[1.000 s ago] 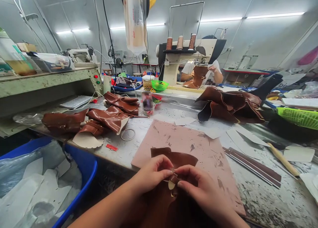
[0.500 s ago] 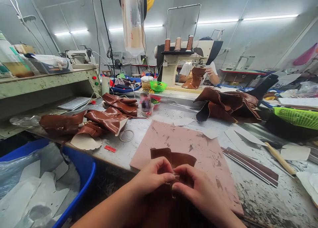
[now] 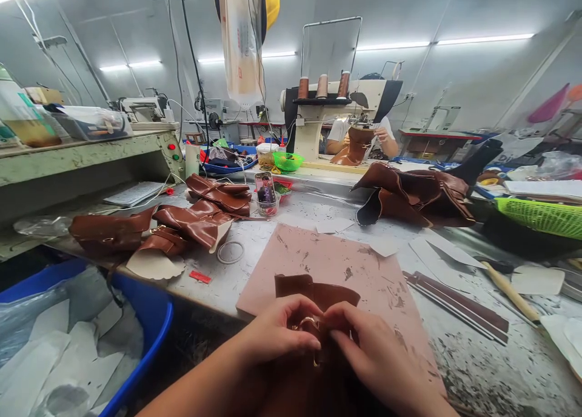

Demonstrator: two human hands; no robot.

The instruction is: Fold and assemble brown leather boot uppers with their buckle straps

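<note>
A brown leather boot upper (image 3: 334, 293) stands at the near edge of a pink board, its lower part dark between my forearms. My left hand (image 3: 284, 329) is closed at its strap, thumb and fingers around a small gold-coloured buckle (image 3: 310, 323). Close beside it, my right hand (image 3: 364, 341) pinches the leather or strap just right of the buckle; its fingertips are partly hidden. Another bit of gold-coloured metal (image 3: 315, 361) shows below the thumbs.
Under the work lies the pink board (image 3: 313, 250). Brown leather uppers are heaped left (image 3: 191, 220) and right (image 3: 418, 193). A phone (image 3: 265, 188) leans in a cup. A blue bin (image 3: 159, 326) holds scraps. Leather strips (image 3: 459, 305) lie right. Across the table, a person's hands work at a sewing machine (image 3: 309, 132).
My hands have moved slightly apart, and the buckle between them now shows more clearly. The right thumb has shifted a little to the right. The view has tilted slightly.
</note>
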